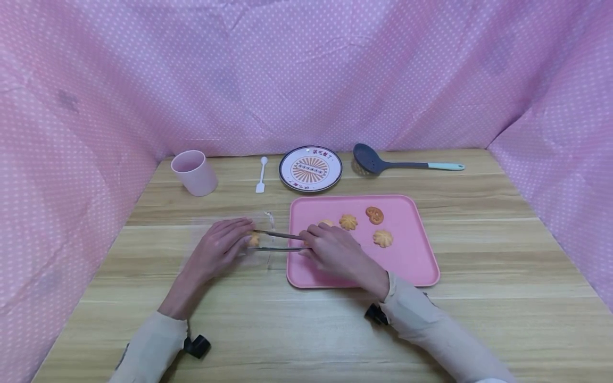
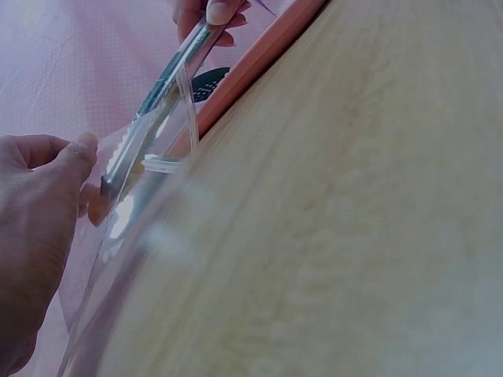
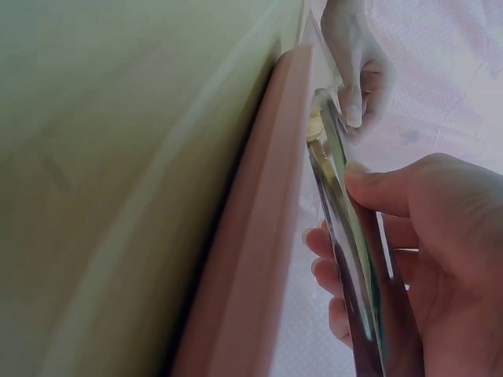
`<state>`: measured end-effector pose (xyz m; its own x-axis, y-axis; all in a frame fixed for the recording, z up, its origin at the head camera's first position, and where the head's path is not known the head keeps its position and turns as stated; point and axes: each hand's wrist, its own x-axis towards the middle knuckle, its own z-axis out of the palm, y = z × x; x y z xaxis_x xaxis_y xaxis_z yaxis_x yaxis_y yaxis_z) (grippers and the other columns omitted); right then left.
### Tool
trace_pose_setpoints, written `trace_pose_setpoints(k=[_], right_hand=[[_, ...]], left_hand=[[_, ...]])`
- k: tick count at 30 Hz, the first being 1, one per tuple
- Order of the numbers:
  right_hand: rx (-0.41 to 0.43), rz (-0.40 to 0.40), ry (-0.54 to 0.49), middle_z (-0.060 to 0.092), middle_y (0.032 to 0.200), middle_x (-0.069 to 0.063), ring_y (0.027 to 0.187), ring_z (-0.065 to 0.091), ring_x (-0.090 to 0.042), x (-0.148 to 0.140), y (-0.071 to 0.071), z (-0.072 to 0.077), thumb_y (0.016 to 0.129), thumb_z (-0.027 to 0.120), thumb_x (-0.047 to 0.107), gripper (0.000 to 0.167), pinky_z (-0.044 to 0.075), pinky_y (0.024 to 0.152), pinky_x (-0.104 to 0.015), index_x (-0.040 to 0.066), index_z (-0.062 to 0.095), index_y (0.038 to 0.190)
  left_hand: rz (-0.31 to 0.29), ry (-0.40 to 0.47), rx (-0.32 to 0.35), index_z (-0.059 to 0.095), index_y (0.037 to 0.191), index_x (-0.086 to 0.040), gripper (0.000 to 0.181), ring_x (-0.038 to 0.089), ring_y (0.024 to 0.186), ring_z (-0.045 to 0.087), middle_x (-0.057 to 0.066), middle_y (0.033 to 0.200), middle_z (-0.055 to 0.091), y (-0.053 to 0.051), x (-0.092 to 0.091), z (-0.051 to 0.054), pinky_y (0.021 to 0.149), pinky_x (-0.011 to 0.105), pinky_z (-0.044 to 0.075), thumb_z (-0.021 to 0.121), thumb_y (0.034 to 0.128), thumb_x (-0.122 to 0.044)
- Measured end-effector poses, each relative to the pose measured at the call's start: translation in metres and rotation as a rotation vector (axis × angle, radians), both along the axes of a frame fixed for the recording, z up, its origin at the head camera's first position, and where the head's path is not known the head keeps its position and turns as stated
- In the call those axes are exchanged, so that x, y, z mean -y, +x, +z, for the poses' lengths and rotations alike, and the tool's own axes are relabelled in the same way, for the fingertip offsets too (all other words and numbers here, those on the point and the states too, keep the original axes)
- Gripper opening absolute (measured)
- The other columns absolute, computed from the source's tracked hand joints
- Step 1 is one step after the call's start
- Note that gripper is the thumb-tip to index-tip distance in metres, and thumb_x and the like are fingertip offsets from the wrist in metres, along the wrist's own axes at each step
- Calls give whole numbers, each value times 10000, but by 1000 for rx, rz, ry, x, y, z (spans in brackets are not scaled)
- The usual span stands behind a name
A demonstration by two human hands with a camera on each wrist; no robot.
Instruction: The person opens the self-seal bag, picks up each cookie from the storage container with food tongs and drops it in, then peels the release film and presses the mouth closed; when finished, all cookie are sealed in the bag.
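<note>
My right hand [image 1: 335,252] grips metal tongs [image 1: 282,249] above the left part of the pink tray [image 1: 364,276]. The tongs reach left into a clear plastic bag [image 2: 169,228], and a cookie [image 1: 254,239] is at their tips. With thumb and fingers my left hand [image 1: 221,247] pinches the bag's edge beside those tips. In the right wrist view the cookie [image 3: 315,126] shows at the toothed ends of the tongs. More cookies [image 1: 348,222] [image 1: 382,238] and a twisted brown one [image 1: 374,215] lie on the tray; others are partly behind my right hand.
Along the back of the wooden table stand a pink cup [image 1: 195,174], a small white spatula [image 1: 262,175], a patterned plate [image 1: 311,168] and a slotted ladle [image 1: 378,162]. Pink dotted cloth [image 1: 306,74] hangs behind and at both sides.
</note>
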<state>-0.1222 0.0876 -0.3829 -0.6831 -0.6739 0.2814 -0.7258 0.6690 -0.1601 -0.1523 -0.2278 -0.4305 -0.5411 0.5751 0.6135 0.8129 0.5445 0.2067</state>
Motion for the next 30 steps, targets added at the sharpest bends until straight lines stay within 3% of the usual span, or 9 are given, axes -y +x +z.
trace_pose_setpoints(k=[10,19,30], right_hand=[[47,-14,50,684,1039,-43,915,639,-219,14,-1,2,1008,709,241,252,587,737,-350,86,731,1207],[20,-13,56,676,971,-19,880,625,-212,26,-2,1,996,720,244,148,576,754,-343,109,708,1055],[28,-37,68,683,1021,-31,911,627,-213,32,-3,0,1005,707,248,183,572,768,-345,93,705,1103]], left_hand=[[12,0,22,721,1219,9,313,378,1192,644,164,1269,706,1,0,1,1016,574,480,709,915,-62],[8,16,26,727,1213,4,335,368,1181,651,157,1255,714,1,0,1,1023,555,475,743,880,-31],[5,23,14,733,1206,0,330,367,1177,653,155,1247,717,0,0,0,1003,566,481,738,877,-13]])
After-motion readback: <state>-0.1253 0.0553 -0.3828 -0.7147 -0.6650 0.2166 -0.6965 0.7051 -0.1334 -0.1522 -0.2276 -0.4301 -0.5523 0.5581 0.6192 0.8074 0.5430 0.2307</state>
